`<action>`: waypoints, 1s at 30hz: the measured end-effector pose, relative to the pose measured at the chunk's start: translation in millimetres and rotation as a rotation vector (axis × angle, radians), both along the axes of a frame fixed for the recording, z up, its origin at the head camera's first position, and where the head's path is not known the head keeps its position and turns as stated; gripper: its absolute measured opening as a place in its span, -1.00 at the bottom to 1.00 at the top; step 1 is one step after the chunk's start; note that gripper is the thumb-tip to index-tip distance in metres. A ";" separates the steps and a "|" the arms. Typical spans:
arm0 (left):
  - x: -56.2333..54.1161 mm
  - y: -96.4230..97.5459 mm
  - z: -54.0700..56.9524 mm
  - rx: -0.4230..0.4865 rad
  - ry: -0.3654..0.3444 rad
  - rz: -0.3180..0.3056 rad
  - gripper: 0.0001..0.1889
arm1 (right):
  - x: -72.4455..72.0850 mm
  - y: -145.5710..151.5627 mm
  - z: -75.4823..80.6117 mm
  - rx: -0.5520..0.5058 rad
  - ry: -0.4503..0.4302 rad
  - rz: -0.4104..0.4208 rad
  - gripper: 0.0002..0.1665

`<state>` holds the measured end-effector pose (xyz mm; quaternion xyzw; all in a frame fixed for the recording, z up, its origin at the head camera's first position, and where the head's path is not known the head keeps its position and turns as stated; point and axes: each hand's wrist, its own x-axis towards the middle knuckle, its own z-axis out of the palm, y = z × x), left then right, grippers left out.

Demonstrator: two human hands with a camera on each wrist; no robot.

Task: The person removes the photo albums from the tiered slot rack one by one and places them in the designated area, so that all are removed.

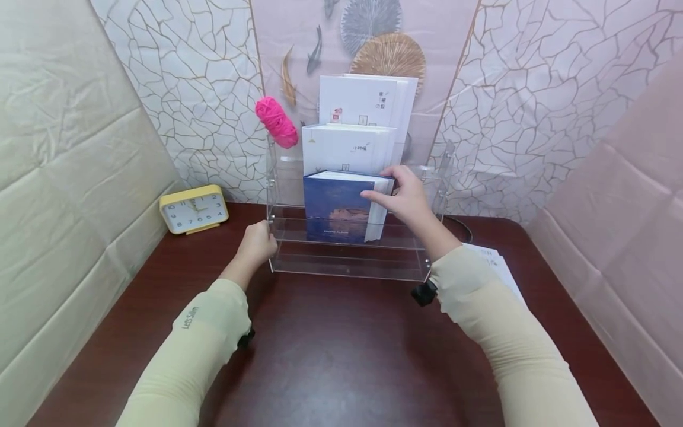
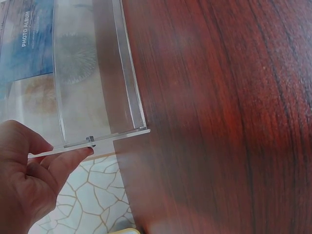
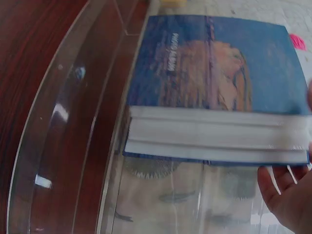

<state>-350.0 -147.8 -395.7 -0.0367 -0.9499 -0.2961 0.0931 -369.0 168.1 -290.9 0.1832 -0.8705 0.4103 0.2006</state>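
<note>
A blue photo album [image 1: 337, 204] stands upright in a tier of a clear acrylic rack [image 1: 349, 265]. My right hand [image 1: 408, 196] grips its upper right corner, thumb on the front cover and fingers behind. In the right wrist view the album's white page edges [image 3: 214, 129] face the camera, and the hand [image 3: 292, 195] shows only partly. My left hand [image 1: 257, 242] pinches the rack's left side panel; the left wrist view shows the thumb and fingers [image 2: 68, 165] on either side of that edge. Two white albums, a shorter one [image 1: 328, 147] and a taller one [image 1: 354, 95], stand behind.
A yellow alarm clock [image 1: 194, 209] stands left of the rack on the dark wood table [image 1: 331, 344]. A bundle of pink yarn [image 1: 277, 122] sits at the rack's upper left. White papers [image 1: 493, 264] lie beneath the right forearm. Fabric walls [image 1: 603, 225] enclose the table.
</note>
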 end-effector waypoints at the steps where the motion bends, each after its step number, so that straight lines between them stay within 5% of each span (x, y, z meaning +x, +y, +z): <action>1: 0.4 -0.3 0.8 -0.002 -0.003 0.001 -0.85 | -0.9 -2.2 -0.6 0.027 0.014 0.008 -0.41; 9: 2.2 -4.7 3.8 -0.002 -0.004 0.011 -0.84 | -7.6 -14.3 1.2 0.200 0.020 0.001 -0.36; 17: 1.9 -3.3 3.8 0.033 -0.034 -0.004 -0.81 | -11.4 -14.7 6.1 0.054 -0.092 -0.004 -0.53; 30: -4.1 -3.2 0.7 0.014 -0.039 -0.011 -0.82 | -0.3 4.2 54.8 -0.077 -0.081 0.037 -0.56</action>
